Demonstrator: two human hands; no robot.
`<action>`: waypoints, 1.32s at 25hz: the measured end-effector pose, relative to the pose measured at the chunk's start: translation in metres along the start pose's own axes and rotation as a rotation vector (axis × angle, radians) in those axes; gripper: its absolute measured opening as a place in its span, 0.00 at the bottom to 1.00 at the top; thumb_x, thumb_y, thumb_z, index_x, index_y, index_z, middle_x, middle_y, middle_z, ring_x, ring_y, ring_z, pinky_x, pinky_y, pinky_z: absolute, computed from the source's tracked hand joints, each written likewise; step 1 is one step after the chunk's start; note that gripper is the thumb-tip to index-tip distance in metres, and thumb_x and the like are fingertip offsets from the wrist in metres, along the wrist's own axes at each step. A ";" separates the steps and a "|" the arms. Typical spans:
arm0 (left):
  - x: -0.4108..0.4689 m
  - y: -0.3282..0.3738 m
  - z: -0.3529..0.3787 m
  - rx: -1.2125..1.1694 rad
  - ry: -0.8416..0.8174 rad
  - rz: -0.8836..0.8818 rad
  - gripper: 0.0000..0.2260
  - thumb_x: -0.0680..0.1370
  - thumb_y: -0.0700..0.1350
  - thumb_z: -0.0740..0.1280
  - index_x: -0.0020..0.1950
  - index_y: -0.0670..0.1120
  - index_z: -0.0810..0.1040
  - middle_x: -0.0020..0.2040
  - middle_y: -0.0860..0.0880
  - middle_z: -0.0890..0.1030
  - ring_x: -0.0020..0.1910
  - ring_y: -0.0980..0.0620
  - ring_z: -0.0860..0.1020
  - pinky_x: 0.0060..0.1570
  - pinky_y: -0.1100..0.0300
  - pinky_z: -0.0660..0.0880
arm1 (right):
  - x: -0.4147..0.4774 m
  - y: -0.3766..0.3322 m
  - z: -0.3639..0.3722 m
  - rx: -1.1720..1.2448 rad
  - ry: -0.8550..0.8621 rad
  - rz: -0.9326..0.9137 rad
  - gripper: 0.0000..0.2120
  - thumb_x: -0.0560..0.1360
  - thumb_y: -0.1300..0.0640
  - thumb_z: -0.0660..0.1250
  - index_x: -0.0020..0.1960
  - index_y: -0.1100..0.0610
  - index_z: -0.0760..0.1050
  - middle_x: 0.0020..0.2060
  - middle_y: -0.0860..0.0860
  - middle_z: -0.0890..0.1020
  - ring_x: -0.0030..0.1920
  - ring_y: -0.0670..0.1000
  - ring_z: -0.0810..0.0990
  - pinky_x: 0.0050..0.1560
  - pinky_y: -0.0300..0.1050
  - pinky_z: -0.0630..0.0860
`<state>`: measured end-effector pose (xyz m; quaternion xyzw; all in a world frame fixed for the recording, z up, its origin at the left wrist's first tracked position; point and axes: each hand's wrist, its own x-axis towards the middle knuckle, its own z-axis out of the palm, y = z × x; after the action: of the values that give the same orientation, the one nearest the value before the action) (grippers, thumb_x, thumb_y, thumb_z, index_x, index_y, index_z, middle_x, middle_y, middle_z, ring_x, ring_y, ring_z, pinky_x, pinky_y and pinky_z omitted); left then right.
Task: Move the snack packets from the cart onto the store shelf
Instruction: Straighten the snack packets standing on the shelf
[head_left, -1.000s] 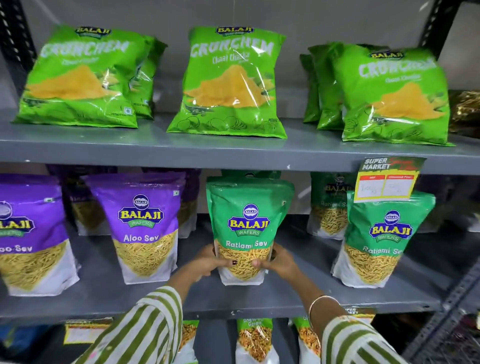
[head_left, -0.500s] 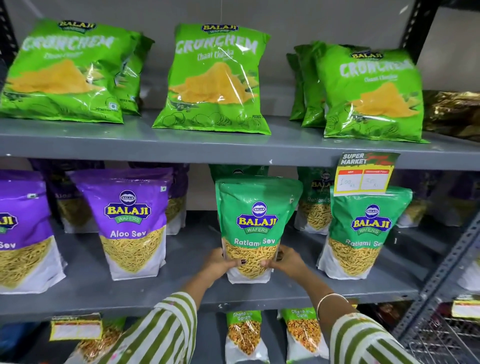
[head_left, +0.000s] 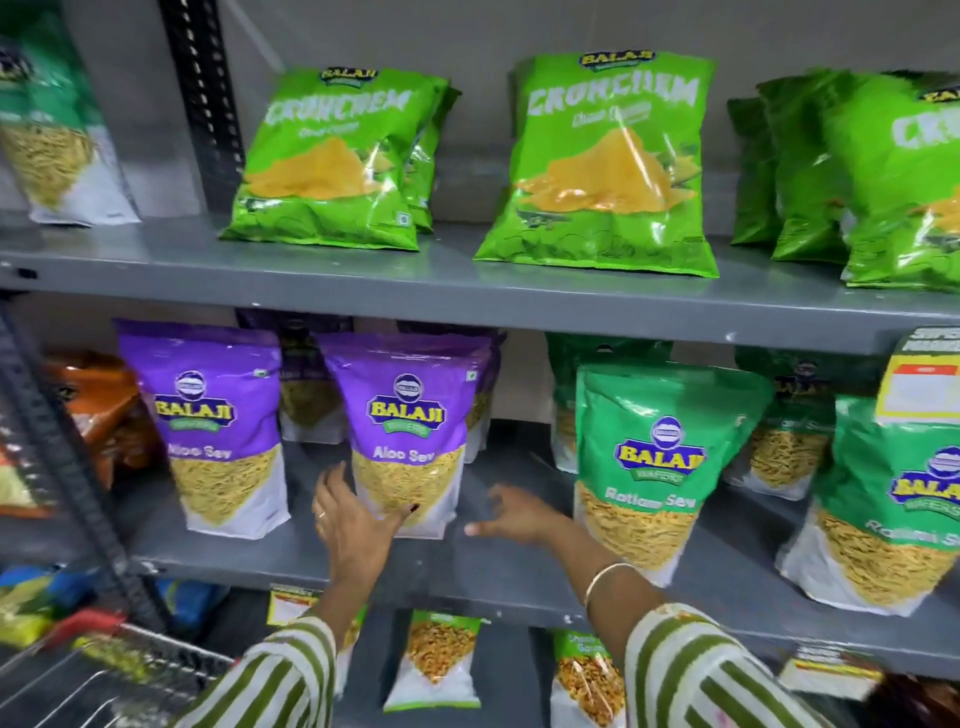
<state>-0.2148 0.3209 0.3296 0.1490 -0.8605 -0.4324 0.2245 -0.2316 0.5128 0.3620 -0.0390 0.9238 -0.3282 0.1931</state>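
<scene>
A green Ratlami Sev packet (head_left: 660, 462) stands upright on the grey middle shelf (head_left: 467, 571), free of both hands. My right hand (head_left: 511, 514) hovers open just left of it, fingers spread, holding nothing. My left hand (head_left: 353, 519) is open with its fingers resting against the lower left of a purple Aloo Sev packet (head_left: 410, 431). A second purple Aloo Sev packet (head_left: 215, 431) stands further left. The wire cart (head_left: 104, 675) shows at the bottom left corner, blurred.
Light green Crunchem bags (head_left: 602, 166) lie on the upper shelf (head_left: 467, 291). More Ratlami Sev packets (head_left: 893, 499) stand at right, behind a price tag (head_left: 924, 384). A black upright post (head_left: 52, 441) and orange packets (head_left: 98, 405) are at left. Small packets (head_left: 436, 660) fill the shelf below.
Both hands have let go of the green Ratlami Sev packet and moved left to the purple Aloo Sev packet. The view has swung left, bringing the cart and post into sight.
</scene>
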 end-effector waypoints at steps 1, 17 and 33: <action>0.016 -0.008 -0.004 -0.085 -0.082 -0.039 0.44 0.58 0.44 0.80 0.68 0.36 0.62 0.68 0.38 0.67 0.68 0.39 0.65 0.67 0.45 0.63 | 0.013 -0.012 0.010 0.095 0.080 -0.041 0.36 0.68 0.51 0.71 0.70 0.61 0.59 0.68 0.57 0.68 0.67 0.55 0.68 0.63 0.48 0.69; 0.038 -0.022 0.005 -0.254 -0.483 -0.136 0.30 0.54 0.56 0.74 0.48 0.44 0.68 0.54 0.43 0.80 0.54 0.43 0.79 0.57 0.44 0.76 | 0.027 -0.014 0.034 0.525 0.431 0.052 0.32 0.59 0.58 0.79 0.56 0.64 0.67 0.49 0.52 0.75 0.51 0.51 0.74 0.57 0.49 0.73; 0.034 -0.027 -0.011 -0.268 -0.440 -0.094 0.18 0.68 0.44 0.74 0.49 0.43 0.67 0.58 0.40 0.78 0.56 0.42 0.77 0.55 0.49 0.75 | 0.022 -0.026 0.044 0.498 0.421 0.040 0.35 0.60 0.54 0.78 0.59 0.63 0.65 0.60 0.58 0.77 0.60 0.57 0.76 0.60 0.53 0.74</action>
<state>-0.2369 0.2825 0.3218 0.0599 -0.8157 -0.5746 0.0295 -0.2361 0.4620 0.3394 0.0961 0.8355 -0.5410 0.0077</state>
